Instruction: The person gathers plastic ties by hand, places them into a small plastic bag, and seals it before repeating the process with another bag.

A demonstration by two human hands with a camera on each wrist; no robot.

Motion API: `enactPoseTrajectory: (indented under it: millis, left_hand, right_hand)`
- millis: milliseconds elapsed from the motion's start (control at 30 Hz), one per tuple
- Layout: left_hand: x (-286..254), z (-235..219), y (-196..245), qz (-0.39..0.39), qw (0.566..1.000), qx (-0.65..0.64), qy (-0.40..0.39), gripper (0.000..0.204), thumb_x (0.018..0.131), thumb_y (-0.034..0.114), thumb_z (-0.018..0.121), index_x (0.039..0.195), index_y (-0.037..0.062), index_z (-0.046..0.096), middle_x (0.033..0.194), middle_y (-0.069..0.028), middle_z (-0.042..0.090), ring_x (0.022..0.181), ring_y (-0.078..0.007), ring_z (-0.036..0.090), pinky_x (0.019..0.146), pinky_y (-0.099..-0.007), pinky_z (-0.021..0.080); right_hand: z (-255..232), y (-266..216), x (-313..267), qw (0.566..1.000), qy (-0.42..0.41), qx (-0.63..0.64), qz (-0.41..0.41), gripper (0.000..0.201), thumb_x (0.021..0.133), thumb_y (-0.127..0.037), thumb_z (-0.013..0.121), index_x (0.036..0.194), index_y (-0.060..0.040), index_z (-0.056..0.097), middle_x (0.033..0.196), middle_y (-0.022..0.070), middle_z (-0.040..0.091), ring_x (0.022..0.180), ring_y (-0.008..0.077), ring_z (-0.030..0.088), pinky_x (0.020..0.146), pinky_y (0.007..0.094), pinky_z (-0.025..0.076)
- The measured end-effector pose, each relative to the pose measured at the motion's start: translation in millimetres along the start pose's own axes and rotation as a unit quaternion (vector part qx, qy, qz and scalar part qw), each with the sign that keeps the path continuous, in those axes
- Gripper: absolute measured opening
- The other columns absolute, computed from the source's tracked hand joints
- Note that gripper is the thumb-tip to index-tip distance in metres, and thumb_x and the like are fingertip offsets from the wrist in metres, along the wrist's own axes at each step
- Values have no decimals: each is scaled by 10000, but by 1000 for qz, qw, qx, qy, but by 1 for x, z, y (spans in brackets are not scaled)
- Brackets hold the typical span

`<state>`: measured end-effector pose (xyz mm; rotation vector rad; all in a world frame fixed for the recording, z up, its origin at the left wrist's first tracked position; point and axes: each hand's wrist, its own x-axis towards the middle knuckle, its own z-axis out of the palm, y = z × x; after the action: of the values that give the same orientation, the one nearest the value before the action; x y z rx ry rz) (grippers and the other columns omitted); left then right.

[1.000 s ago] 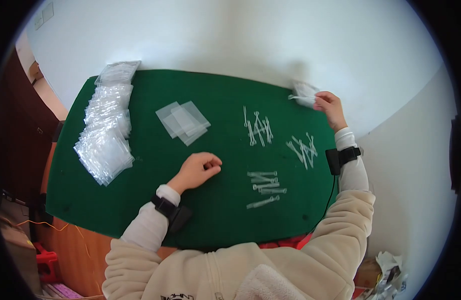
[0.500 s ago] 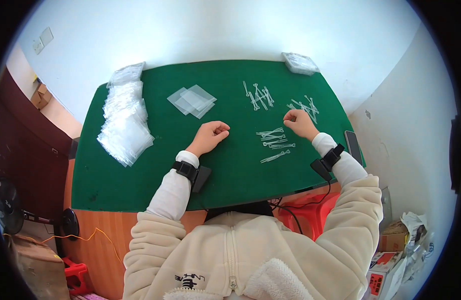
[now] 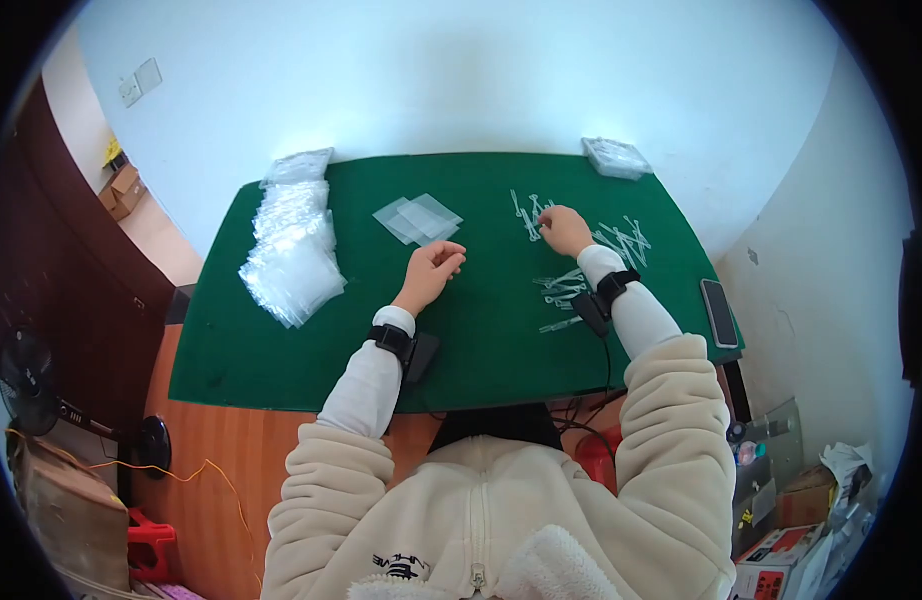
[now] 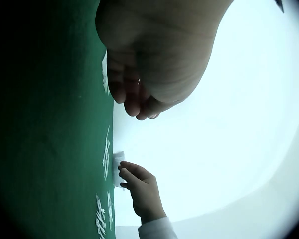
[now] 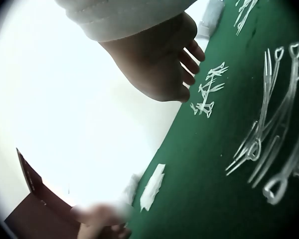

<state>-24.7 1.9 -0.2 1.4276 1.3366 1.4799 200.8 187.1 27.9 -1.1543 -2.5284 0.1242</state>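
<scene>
My right hand (image 3: 566,232) hovers over the far group of small clear plastic forks (image 3: 530,217), hiding part of it. Its fingers are loosely bent, and nothing shows between them in the right wrist view. More forks with heart-shaped handle ends lie in a right-hand group (image 3: 627,240) and a near group (image 3: 558,288), the latter partly covered by the right wrist camera. Just in front of a few overlapping clear plastic bags (image 3: 419,220) is my left hand (image 3: 428,278), fingers relaxed and holding nothing. In the left wrist view its fingers (image 4: 131,102) hang loosely curled.
A long heap of clear bags (image 3: 296,250) runs along the left side of the green table (image 3: 451,360). At the back right corner, by the wall, sits a clear packet (image 3: 617,158). A phone (image 3: 719,312) lies at the right edge.
My right hand has left the packet at the back right corner, passed by the right-hand forks and come over the far group. The left hand is slightly closer to the overlapping bags.
</scene>
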Motion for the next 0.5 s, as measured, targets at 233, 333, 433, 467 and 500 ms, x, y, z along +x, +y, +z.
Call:
enactPoseTrajectory:
  millis: [233, 333, 433, 467, 500]
  left_hand:
    - [-9, -28, -7, 4, 999, -3, 42, 130, 854, 95, 586, 954, 20, 625, 785, -11, 624, 664, -72, 553, 579, -212, 439]
    - [-19, -36, -12, -8, 999, 29, 18, 128, 855, 99, 588, 949, 19, 623, 784, -11, 623, 664, -69, 549, 583, -209, 436]
    - [-20, -35, -11, -14, 1000, 18, 13, 129, 849, 101, 597, 944, 18, 623, 776, -10, 620, 663, -69, 545, 589, -210, 436]
    - [-18, -35, -9, -11, 1000, 20, 14, 129, 849, 101, 597, 944, 18, 623, 776, -10, 620, 663, -69, 545, 589, -210, 436]
    - [-18, -34, -9, -7, 999, 31, 9, 129, 847, 102, 599, 942, 18, 624, 774, -9, 619, 663, -69, 544, 593, -211, 438]
  right_hand:
    - [25, -11, 45, 986, 1, -67, 153, 468, 816, -410, 593, 1192, -139, 533, 1194, 132, 520, 1099, 328, 495, 913, 468, 399]
    - [29, -17, 62, 979, -20, -50, 198, 580, 811, -491, 585, 1257, -135, 482, 1223, 138, 491, 1125, 329, 474, 930, 489, 376]
    - [12, -34, 69, 934, -9, -25, 355, 647, 773, -547, 603, 1234, -103, 510, 1222, 145, 493, 1145, 323, 463, 926, 477, 383]
    - [7, -38, 72, 935, -6, -24, 354, 647, 773, -547, 603, 1234, -103, 510, 1222, 145, 493, 1145, 323, 463, 926, 477, 383]
    - [3, -41, 73, 926, -16, -11, 377, 656, 756, -557, 616, 1216, -98, 526, 1228, 150, 489, 1153, 320, 459, 928, 472, 385]
